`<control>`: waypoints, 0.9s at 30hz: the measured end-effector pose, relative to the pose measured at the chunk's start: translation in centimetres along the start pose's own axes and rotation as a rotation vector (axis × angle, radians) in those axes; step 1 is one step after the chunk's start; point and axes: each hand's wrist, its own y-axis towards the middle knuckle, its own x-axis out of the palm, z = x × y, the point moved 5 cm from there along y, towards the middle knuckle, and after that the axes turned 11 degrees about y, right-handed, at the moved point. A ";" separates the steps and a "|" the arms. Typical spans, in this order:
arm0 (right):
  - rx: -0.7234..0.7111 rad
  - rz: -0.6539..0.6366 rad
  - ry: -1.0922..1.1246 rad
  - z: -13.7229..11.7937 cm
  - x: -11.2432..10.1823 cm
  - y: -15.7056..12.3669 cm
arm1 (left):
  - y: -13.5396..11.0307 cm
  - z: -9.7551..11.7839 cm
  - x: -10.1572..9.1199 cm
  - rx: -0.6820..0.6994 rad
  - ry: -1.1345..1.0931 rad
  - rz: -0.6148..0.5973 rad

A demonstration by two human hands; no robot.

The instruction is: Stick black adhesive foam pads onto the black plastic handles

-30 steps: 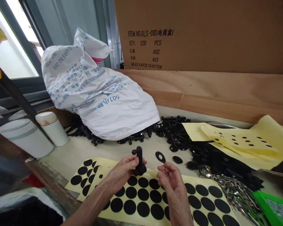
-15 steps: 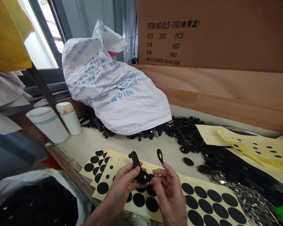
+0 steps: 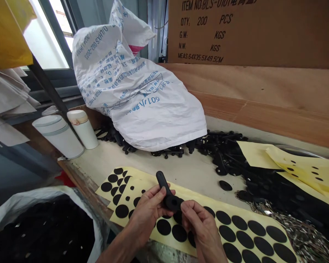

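My left hand (image 3: 150, 204) is closed around a black crank-shaped part (image 3: 163, 182), its straight arm pointing up and its round end toward my right hand. A flat black ring with a hole (image 3: 170, 203) lies against that round end. My right hand (image 3: 199, 223) pinches the ring's right edge between thumb and fingertips. Below both hands lie yellow backing sheets (image 3: 205, 243) with rows of round black stickers. One loose black disc (image 3: 225, 185) rests on the table to the right.
Black parts (image 3: 222, 157) are heaped along the back, partly under a white printed sack (image 3: 159, 120). Small metal pieces (image 3: 298, 226) lie at right beside yellow sheets (image 3: 252, 155). Two white containers (image 3: 57, 137) stand at left, above a bag of black pieces (image 3: 44, 233).
My right hand has brought the ring down and left onto the part's round end. The crank-shaped part has turned in my left hand, and the view has tilted down slightly.
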 end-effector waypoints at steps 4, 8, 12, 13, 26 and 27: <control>0.011 -0.009 -0.044 0.4 -0.5 0.3 | 0.1 0.1 0.2 0.020 -0.002 -0.004; -0.020 0.001 -0.044 0.1 -0.5 0.2 | 0.2 0.0 0.1 0.034 0.001 0.003; -0.099 0.039 -0.021 -0.5 -0.3 -0.2 | 0.3 0.0 -0.1 0.046 -0.005 0.040; -0.106 0.043 -0.027 -0.5 -0.3 -0.2 | 0.3 0.1 -0.2 0.049 -0.006 0.042; 0.000 0.035 -0.092 0.3 -0.6 0.4 | 0.1 -0.1 0.5 0.054 0.011 -0.012; 0.003 0.040 -0.093 0.2 -0.5 0.4 | 0.1 -0.1 0.5 0.057 0.015 -0.014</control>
